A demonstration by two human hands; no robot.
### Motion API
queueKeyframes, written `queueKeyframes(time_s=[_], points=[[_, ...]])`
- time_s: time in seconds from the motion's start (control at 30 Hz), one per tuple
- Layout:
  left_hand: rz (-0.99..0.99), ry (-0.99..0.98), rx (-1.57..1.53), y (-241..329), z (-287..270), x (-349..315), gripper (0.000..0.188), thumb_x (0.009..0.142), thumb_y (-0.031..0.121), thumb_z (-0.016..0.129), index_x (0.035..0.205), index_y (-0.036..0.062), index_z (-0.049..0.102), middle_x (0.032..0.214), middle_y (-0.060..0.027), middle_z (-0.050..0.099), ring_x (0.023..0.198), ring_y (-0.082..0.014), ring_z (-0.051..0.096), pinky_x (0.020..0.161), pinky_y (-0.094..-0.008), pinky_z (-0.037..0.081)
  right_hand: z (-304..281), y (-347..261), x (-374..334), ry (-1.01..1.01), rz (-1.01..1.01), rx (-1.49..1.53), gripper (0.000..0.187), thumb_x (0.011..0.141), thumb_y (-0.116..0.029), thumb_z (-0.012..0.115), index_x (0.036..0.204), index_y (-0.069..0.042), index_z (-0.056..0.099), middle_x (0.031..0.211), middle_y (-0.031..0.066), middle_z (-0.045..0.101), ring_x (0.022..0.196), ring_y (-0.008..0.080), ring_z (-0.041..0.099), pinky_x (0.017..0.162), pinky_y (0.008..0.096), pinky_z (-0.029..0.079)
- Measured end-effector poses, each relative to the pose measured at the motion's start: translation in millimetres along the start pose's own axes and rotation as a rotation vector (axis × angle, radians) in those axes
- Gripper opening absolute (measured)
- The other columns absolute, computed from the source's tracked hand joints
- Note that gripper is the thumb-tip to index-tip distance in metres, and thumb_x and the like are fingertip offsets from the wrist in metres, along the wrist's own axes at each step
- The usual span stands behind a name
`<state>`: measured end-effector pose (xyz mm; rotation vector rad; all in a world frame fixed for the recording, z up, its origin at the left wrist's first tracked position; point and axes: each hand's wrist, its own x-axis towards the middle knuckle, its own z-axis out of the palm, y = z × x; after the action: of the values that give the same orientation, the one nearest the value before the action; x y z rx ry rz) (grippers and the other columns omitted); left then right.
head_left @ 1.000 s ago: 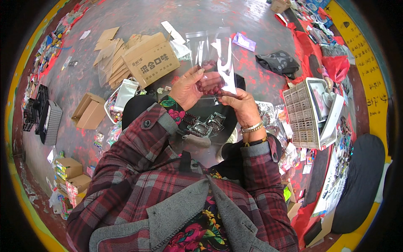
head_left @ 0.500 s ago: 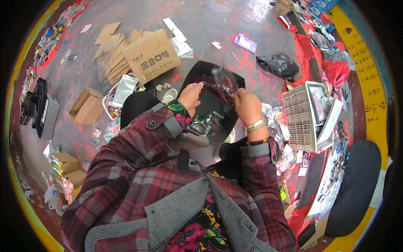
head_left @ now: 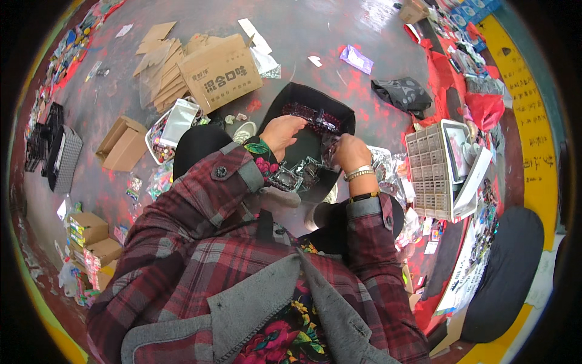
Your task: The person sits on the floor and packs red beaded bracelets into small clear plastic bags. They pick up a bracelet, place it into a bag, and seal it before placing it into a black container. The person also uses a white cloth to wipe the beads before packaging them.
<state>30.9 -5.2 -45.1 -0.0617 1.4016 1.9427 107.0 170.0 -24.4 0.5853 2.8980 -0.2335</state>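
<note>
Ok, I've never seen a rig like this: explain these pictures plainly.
No machine here: one fisheye camera worn on a person's head looks down at their work, so straight edges bend. Their bare right hand appears to hold a glossy packet at a black bin; the left hand, apparently empty, is at the bin's opposite side. Inside the bin lie packets of dark red beads and more glossy packets. On the floor are a large cardboard box and a purple packet.

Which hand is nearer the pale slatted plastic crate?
Right. The right hand is left of the crate; the left hand is farther left, over the open black box.
</note>
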Motion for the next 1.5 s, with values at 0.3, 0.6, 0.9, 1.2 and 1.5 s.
queueKeyframes(time_s=[0.3, 0.6, 0.9, 1.2, 1.5], points=[[-0.051, 0.034, 0.031, -5, -1, -1, 0.021, 0.079, 0.024, 0.060, 0.095, 0.0104, 0.059, 0.101, -0.0020, 0.058, 0.101, -0.0168, 0.047, 0.088, -0.0343, 0.033, 14, 38, 16, 0.210, -0.064, 0.443, 0.022, 0.081, -0.022, 0.057, 0.075, -0.001, 0.059, 0.070, 0.0135, 0.062, 0.066, 0.0299, 0.059, 0.057, 0.0387, 0.045], [-0.174, -0.248, -0.299, 17, 19, -18, 0.056, 0.083, 0.047, 0.056, 0.117, 0.0037, 0.045, 0.117, -0.0149, 0.050, 0.114, -0.0240, 0.045, 0.096, -0.0385, 0.035, -16, 3, -9, -0.048, -0.090, 1.760, 0.010, 0.089, -0.012, 0.050, 0.086, -0.005, 0.056, 0.080, 0.0035, 0.061, 0.067, 0.0098, 0.057, 0.062, 0.0213, 0.048], [0.138, -0.417, -0.539, 21, 16, -10, 0.016, 0.086, 0.008, 0.055, 0.101, 0.0022, 0.053, 0.105, -0.0140, 0.059, 0.099, -0.0220, 0.057, 0.089, -0.0367, 0.044, -5, 0, -10, -0.231, -0.134, 1.809, 0.008, 0.088, -0.009, 0.051, 0.091, -0.004, 0.058, 0.082, 0.0043, 0.062, 0.073, 0.0137, 0.061, 0.061, 0.0246, 0.052], [0.112, -0.331, -0.202, 22, 14, -16, 0.018, 0.088, 0.011, 0.052, 0.102, -0.0002, 0.054, 0.098, -0.0093, 0.060, 0.089, -0.0173, 0.060, 0.078, -0.0306, 0.050, -32, 16, -15, -0.301, 0.026, 1.643, 0.044, 0.084, -0.030, 0.060, 0.117, -0.004, 0.048, 0.098, 0.0047, 0.062, 0.087, 0.0118, 0.059, 0.074, 0.0241, 0.046], [0.153, -0.463, -0.007, 26, 23, -23, 0.030, 0.091, 0.015, 0.046, 0.116, -0.0011, 0.050, 0.106, -0.0056, 0.058, 0.093, -0.0132, 0.057, 0.083, -0.0291, 0.047, -23, 10, -14, -0.410, -0.048, 2.094, 0.027, 0.085, -0.013, 0.057, 0.109, -0.003, 0.051, 0.100, 0.0094, 0.061, 0.088, 0.0168, 0.059, 0.077, 0.0290, 0.049]])
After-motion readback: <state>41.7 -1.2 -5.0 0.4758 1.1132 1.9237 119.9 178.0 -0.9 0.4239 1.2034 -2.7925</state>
